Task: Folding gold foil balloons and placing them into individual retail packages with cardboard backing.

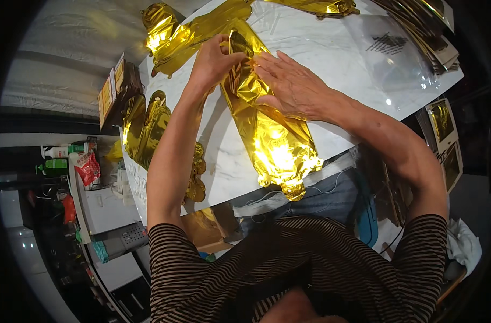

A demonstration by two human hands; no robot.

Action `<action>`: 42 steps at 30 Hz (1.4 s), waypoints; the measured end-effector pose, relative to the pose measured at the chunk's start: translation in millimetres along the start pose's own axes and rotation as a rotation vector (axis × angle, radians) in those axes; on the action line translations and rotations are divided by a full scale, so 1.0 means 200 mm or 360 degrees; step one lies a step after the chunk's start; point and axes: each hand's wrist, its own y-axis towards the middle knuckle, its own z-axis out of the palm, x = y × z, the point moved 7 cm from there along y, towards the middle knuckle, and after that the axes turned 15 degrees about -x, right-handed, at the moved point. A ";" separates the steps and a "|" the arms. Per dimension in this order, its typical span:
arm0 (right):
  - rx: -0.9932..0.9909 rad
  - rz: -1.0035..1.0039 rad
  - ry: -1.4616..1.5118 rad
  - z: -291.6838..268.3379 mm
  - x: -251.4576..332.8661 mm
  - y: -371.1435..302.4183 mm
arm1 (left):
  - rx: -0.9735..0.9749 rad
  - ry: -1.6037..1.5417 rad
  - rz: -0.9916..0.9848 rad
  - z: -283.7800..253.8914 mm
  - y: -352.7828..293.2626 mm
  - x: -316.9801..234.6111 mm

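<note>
A long gold foil balloon point(272, 140), flat and crinkled, lies across the white marble table point(331, 54), its lower end hanging over the near edge. My left hand point(213, 59) pinches the balloon's folded upper part between thumb and fingers. My right hand point(291, 83) lies flat on the foil just beside it, fingers spread and pressing the foil down. Both forearms reach in from below, out of striped sleeves.
More gold foil balloons lie at the table's far left point(175, 32), along its top edge point(326, 6) and hang off its left side point(146, 126). A clear plastic bag point(396, 59) and stacked packets point(428, 21) sit at the right. A shelf with bottles point(62, 156) stands left.
</note>
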 end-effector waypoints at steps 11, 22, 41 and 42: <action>-0.0021 -0.0050 0.0078 -0.01 0.01 0.01 | -0.0525 0.0680 0.0475 -0.09 -0.08 0.01; -0.0083 -0.0127 0.0110 -0.03 0.01 0.00 | 0.0208 0.0493 0.1117 -0.15 -0.60 -0.05; 0.0243 -0.0722 -0.0190 -0.48 0.06 -0.21 | 0.0188 0.0340 0.1169 -0.15 -0.65 0.07; 0.0281 -0.0729 -0.0192 -0.48 0.07 -0.23 | 0.0235 0.0367 0.1161 -0.14 -0.65 0.07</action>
